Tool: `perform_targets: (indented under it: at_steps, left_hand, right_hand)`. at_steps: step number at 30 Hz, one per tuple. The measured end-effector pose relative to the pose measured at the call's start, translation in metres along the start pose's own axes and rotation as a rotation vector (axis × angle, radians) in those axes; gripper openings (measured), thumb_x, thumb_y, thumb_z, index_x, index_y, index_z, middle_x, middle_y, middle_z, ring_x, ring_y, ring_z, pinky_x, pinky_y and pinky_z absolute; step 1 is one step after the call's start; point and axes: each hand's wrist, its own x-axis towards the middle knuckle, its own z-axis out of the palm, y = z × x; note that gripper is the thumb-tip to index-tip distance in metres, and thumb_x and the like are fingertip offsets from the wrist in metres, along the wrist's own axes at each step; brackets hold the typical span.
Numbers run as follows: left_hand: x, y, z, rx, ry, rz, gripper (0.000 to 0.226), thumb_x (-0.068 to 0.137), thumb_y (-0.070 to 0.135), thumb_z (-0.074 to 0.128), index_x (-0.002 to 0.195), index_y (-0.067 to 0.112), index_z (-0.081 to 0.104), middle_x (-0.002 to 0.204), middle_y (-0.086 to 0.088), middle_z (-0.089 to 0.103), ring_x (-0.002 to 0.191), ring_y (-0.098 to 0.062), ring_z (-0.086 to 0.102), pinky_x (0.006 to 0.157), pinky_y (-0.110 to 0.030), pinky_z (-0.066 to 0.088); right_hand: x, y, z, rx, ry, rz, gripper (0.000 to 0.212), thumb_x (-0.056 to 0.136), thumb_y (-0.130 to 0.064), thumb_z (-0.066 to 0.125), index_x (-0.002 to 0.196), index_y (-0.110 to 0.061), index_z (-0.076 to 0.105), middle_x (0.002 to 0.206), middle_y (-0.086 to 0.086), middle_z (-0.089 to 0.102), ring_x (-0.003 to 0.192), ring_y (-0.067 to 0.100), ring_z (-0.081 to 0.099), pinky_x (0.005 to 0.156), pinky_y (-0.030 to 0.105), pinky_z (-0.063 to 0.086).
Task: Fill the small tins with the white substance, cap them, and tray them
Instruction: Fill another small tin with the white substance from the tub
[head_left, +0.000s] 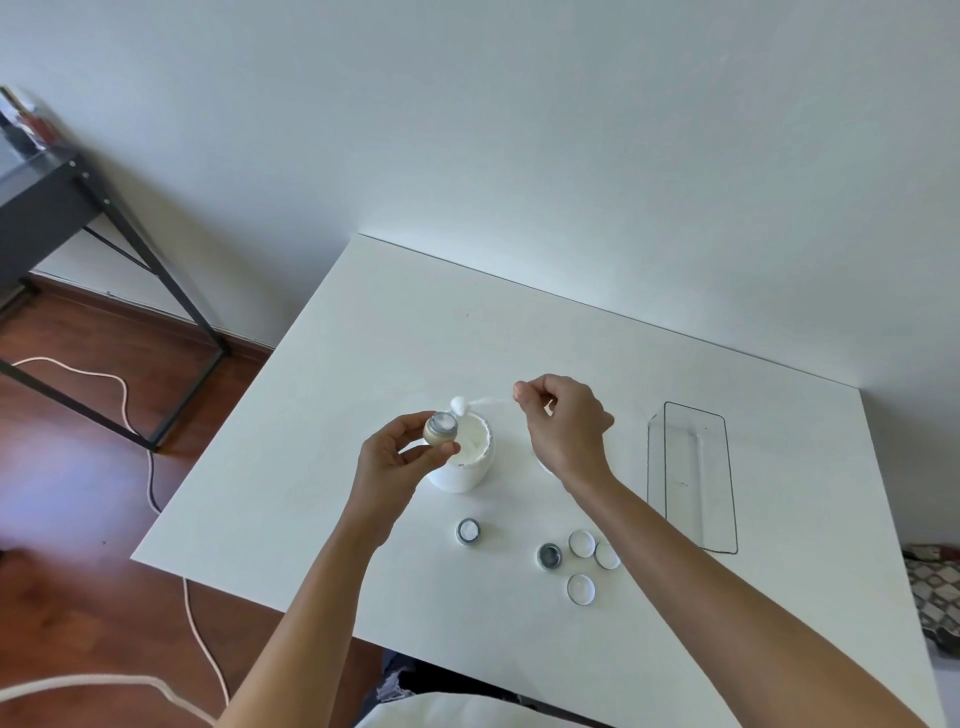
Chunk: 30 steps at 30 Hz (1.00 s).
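My left hand (397, 457) grips a small round tin (440, 428), tilted, its mouth partly white, above the open white jar (465, 460). My right hand (563, 426) pinches a thin white spatula (485, 401) whose tip carries a blob of white substance (458, 405), just beside the tin's rim. On the table stand a filled tin (468, 531) and an empty tin (549, 556). Three white caps (581, 543) (607, 555) (580, 588) lie next to the empty tin. A clear rectangular tray (691, 473) sits at the right with nothing in it.
Everything rests on a white table (363, 364) against a pale wall. A black metal desk (47, 202) stands at the left over wood floor, with a white cable (124, 395) trailing across it. The table's left edge runs diagonally.
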Motion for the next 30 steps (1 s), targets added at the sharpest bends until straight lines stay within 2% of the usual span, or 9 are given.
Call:
perform_targets:
  at_steps: [3, 6, 13, 18, 21, 25, 30]
  left_hand:
    - [0.001, 0.001, 0.003, -0.011, 0.019, -0.005, 0.030, 0.083, 0.005, 0.079, 0.111, 0.013, 0.072, 0.110, -0.007, 0.077, 0.095, -0.023, 0.074, 0.093, -0.036, 0.053]
    - [0.003, 0.002, 0.005, -0.015, 0.025, -0.014, 0.030, 0.082, 0.008, 0.081, 0.110, 0.012, 0.072, 0.106, -0.005, 0.078, 0.095, -0.020, 0.074, 0.088, -0.029, 0.052]
    - [0.005, 0.002, 0.004, -0.009, 0.072, -0.017, 0.029, 0.081, 0.009, 0.082, 0.108, 0.009, 0.073, 0.100, -0.007, 0.079, 0.090, -0.015, 0.074, 0.091, -0.031, 0.055]
    - [0.007, 0.002, 0.002, -0.023, 0.099, -0.007, 0.028, 0.081, 0.009, 0.083, 0.107, 0.008, 0.074, 0.099, -0.006, 0.079, 0.087, -0.013, 0.074, 0.084, -0.025, 0.056]
    - [0.008, 0.002, 0.003, -0.020, 0.108, -0.006, 0.028, 0.080, 0.010, 0.083, 0.106, 0.009, 0.074, 0.097, -0.004, 0.079, 0.085, -0.011, 0.074, 0.079, -0.021, 0.055]
    - [0.010, 0.000, 0.002, -0.023, 0.119, -0.016, 0.029, 0.080, 0.011, 0.084, 0.107, 0.011, 0.073, 0.100, -0.002, 0.079, 0.092, -0.015, 0.075, 0.081, -0.022, 0.054]
    - [0.010, 0.000, 0.002, -0.045, 0.112, 0.005, 0.031, 0.080, 0.007, 0.082, 0.108, 0.015, 0.072, 0.105, -0.001, 0.078, 0.094, -0.016, 0.076, 0.080, -0.018, 0.053]
  right_hand:
    - [-0.010, -0.002, 0.001, -0.015, 0.088, -0.177, 0.019, 0.093, -0.029, 0.060, 0.076, -0.019, 0.064, 0.080, -0.006, 0.060, 0.081, 0.013, 0.053, 0.074, 0.029, 0.016]
    - [-0.017, -0.003, 0.003, -0.054, 0.161, -0.338, 0.017, 0.090, -0.025, 0.064, 0.075, -0.019, 0.068, 0.079, -0.008, 0.062, 0.080, 0.015, 0.055, 0.075, 0.030, 0.018]
    - [-0.022, 0.004, 0.009, -0.281, 0.290, -0.708, 0.012, 0.089, -0.024, 0.067, 0.078, -0.023, 0.070, 0.077, -0.010, 0.059, 0.079, 0.017, 0.054, 0.080, 0.032, 0.020]
    - [-0.024, 0.006, 0.010, -0.347, 0.322, -0.847, 0.019, 0.093, -0.030, 0.059, 0.078, -0.023, 0.070, 0.077, -0.011, 0.060, 0.082, 0.015, 0.050, 0.079, 0.033, 0.020]
    - [-0.025, 0.007, 0.007, -0.349, 0.340, -0.873, 0.021, 0.094, -0.029, 0.059, 0.078, -0.023, 0.070, 0.077, -0.011, 0.060, 0.081, 0.015, 0.050, 0.078, 0.033, 0.020]
    - [-0.025, 0.007, 0.003, -0.326, 0.347, -0.824, 0.016, 0.092, -0.027, 0.062, 0.078, -0.024, 0.069, 0.077, -0.012, 0.058, 0.081, 0.014, 0.050, 0.079, 0.032, 0.019]
    - [-0.022, -0.005, -0.001, -0.137, 0.311, -0.427, 0.017, 0.089, -0.027, 0.064, 0.072, -0.022, 0.065, 0.074, -0.011, 0.057, 0.076, 0.014, 0.051, 0.076, 0.030, 0.019]
